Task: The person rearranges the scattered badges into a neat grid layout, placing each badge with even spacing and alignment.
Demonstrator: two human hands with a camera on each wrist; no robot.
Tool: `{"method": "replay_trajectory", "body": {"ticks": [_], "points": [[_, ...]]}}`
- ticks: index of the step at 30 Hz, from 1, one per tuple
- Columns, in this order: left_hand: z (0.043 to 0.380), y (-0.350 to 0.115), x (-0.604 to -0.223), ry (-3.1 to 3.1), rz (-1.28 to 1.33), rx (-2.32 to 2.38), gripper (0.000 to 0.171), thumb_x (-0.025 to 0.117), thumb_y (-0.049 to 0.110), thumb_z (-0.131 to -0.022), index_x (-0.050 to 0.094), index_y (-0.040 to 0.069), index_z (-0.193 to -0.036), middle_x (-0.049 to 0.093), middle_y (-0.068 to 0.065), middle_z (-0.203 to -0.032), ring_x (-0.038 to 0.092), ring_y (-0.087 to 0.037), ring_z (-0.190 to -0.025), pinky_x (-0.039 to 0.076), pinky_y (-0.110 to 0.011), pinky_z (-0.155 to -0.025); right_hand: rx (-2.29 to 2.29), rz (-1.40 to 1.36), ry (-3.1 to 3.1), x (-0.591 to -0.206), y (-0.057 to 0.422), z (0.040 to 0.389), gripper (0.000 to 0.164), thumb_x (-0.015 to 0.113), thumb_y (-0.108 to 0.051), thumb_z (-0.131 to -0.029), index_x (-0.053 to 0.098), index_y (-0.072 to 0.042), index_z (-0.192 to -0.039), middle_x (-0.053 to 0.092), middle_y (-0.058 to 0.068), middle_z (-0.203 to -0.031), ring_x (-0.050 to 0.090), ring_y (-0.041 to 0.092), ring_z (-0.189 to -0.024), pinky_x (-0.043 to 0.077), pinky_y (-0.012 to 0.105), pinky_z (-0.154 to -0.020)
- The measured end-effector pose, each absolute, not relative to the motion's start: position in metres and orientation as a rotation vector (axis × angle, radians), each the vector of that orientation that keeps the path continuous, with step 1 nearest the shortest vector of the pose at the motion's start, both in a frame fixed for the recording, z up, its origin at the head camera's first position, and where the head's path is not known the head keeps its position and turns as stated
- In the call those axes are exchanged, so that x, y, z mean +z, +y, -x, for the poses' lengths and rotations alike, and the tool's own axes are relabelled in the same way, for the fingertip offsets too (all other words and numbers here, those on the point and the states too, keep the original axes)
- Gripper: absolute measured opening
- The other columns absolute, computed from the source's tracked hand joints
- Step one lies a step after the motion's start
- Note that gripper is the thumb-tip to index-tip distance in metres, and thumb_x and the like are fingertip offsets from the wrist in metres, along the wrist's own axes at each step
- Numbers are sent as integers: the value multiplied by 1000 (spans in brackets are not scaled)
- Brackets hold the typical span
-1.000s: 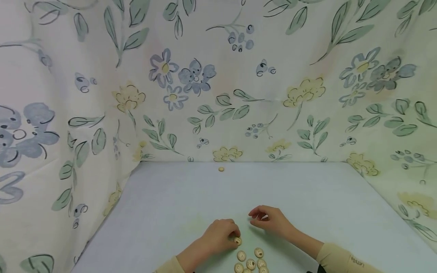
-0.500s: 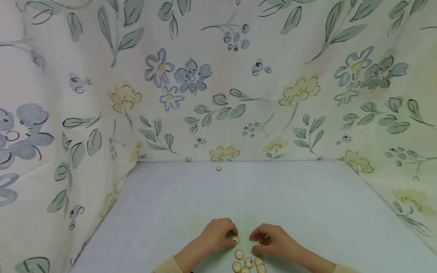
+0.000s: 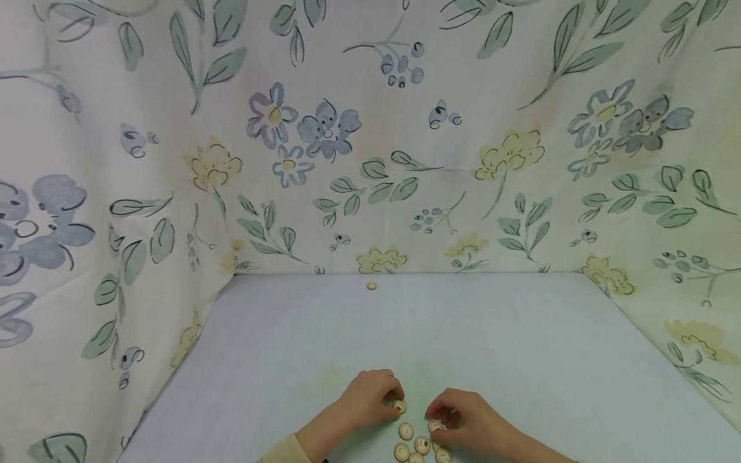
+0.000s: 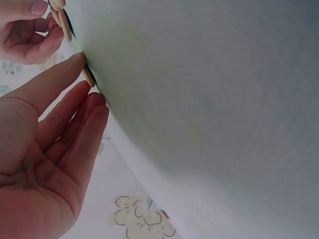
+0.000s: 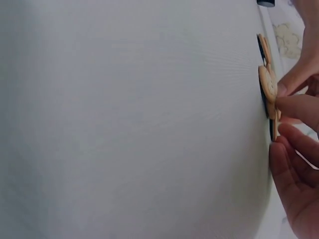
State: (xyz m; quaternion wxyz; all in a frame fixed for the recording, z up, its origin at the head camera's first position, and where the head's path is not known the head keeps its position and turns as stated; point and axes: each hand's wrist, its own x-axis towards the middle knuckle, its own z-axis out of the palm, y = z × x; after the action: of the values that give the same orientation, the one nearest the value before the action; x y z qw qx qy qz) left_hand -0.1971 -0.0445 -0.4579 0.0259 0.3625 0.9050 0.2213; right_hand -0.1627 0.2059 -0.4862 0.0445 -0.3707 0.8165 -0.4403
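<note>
My left hand (image 3: pixel 370 400) pinches a small round wooden disc (image 3: pixel 400 406) with dark marks between thumb and fingertips, at the table surface. In the left wrist view that disc (image 4: pixel 88 75) shows edge-on under the thumb tip. To the right, my right hand (image 3: pixel 471 421) has thumb and fingers on either side of another wooden disc (image 3: pixel 435 426). Seen from the right wrist, this disc (image 5: pixel 273 130) sits between the thumb and fingertips. Several more discs lie just in front, one of them a disc with a dark spot (image 3: pixel 422 445); the lower ones are cut off by the frame.
A single disc (image 3: pixel 372 286) lies far off near the back edge of the white table (image 3: pixel 492 328). Floral cloth (image 3: pixel 347 128) hangs behind the table and along both sides. A dark cylindrical thing (image 5: pixel 265 2) pokes in at the top of the right wrist view.
My right hand has come down toward the near discs, and its thumb and fingers have closed about one of them. The left hand keeps its disc in place.
</note>
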Motion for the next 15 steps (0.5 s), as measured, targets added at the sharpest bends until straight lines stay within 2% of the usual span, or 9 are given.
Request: {"method": "replay_trajectory", "body": {"ticks": [7, 15], "points": [[198, -44, -459, 2793, -1112, 684, 17, 81, 20, -74, 73, 18, -88, 52, 16, -77, 43, 5, -69, 37, -17, -67, -1363, 1188, 2479, -485, 205, 162, 16, 72, -15, -88, 66, -11, -102, 64, -3, -91, 58, 4, -76, 52, 24, -63], [196, -45, -459, 2802, -1126, 700, 16, 81, 18, -73, 72, 17, -87, 51, 16, -74, 42, 5, -67, 36, -15, -66, -1328, 1138, 2485, -482, 204, 164, 13, 73, -15, -87, 66, -13, -97, 62, -7, -88, 58, 1, -74, 52, 23, -61]]}}
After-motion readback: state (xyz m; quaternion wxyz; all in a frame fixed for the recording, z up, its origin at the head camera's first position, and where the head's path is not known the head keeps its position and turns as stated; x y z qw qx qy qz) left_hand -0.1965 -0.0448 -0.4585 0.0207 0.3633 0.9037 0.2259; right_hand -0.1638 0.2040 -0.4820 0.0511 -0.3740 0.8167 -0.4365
